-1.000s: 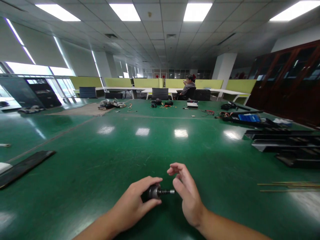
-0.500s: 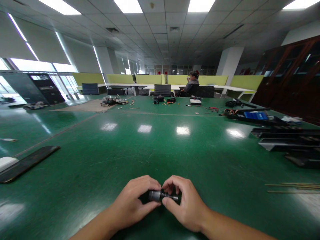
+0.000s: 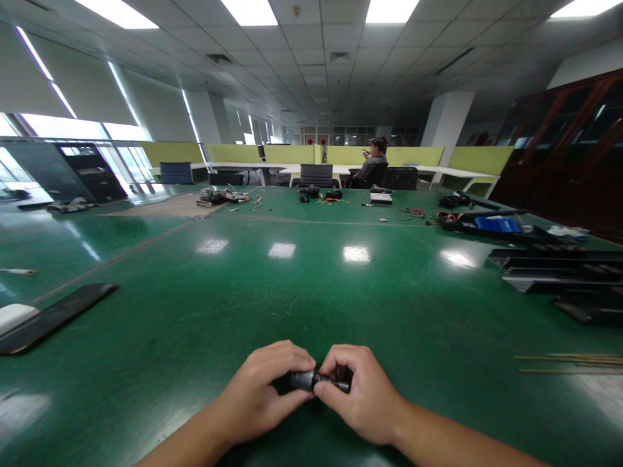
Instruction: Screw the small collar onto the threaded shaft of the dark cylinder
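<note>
I see left hand (image 3: 260, 395) wrapped around the dark motor (image 3: 304, 380), low on the green bench (image 3: 311, 285) | its shaft (image 3: 335, 385) points right | right hand (image 3: 363, 395) grip pinching that shaft.

A: Wide green glossy table (image 3: 311, 279), ceiling lights glaring off it. A flat black strip (image 3: 56, 316) lies at its left edge.

B: Stacked black trays (image 3: 559, 275) sit right, thin wooden sticks (image 3: 569, 363) nearer. Far back, a seated person (image 3: 370, 165) by yellow-green partitions (image 3: 292, 154).
</note>
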Available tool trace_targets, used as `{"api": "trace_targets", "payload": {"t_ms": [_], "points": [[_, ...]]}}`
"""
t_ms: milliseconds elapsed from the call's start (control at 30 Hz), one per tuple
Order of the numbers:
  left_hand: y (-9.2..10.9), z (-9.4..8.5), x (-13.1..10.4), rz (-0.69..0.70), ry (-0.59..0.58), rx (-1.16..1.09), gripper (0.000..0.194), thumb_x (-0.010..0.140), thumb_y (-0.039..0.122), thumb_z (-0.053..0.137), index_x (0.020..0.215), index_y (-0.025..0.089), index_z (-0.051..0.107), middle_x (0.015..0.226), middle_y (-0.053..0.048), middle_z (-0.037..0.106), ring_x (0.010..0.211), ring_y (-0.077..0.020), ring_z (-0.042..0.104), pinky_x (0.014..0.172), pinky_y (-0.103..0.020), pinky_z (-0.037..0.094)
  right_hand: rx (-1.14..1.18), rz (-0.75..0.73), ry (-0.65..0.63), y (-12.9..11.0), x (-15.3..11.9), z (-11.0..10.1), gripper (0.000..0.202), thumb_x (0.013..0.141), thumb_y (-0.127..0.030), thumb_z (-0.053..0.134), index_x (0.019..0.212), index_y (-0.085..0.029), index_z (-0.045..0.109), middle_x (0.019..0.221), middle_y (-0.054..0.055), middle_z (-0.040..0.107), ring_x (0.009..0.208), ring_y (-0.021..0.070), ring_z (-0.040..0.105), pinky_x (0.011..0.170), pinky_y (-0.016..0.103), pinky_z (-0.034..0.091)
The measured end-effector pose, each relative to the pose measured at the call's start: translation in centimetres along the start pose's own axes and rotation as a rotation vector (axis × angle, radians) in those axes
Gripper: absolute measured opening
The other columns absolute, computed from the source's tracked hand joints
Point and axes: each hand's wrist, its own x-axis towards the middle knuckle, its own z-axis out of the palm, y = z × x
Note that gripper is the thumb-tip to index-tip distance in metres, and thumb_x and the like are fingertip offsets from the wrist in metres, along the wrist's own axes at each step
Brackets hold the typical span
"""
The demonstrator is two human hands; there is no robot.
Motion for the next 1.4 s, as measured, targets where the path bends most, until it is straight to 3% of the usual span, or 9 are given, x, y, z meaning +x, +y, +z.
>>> {"api": "trace_targets", "payload": {"t_ms": [667, 1400], "points": [[-0.2, -0.3, -0.3, 0.003, 0.048, 0.025, 0.034, 0.083, 0.013, 0.076, 0.114, 0.023, 0.064, 0.103, -0.006, 0.071, 0.095, -0.018, 0.067, 0.083, -0.031, 0.055, 0.109, 0.052, -0.005, 0.4, 0.0, -0.2, 0.015, 0.08, -0.028, 0.072, 0.072, -0.017, 0.066, 0.066, 0.0, 0.058, 0.063, 0.0155, 0.051, 0.061, 0.028, 0.038], [-0.8, -1.5, -0.3, 0.053, 0.112, 0.098, 0.038, 0.082, 0.009, 0.076, 0.116, 0.021, 0.065, 0.107, -0.007, 0.071, 0.099, -0.0183, 0.067, 0.086, -0.033, 0.057, 0.052, 0.005, 0.072, 0.3, 0.1, -0.3, 0.01, 0.082, -0.022, 0.068, 0.074, -0.016, 0.065, 0.068, 0.0, 0.061, 0.065, 0.0158, 0.056, 0.062, 0.027, 0.041]]}}
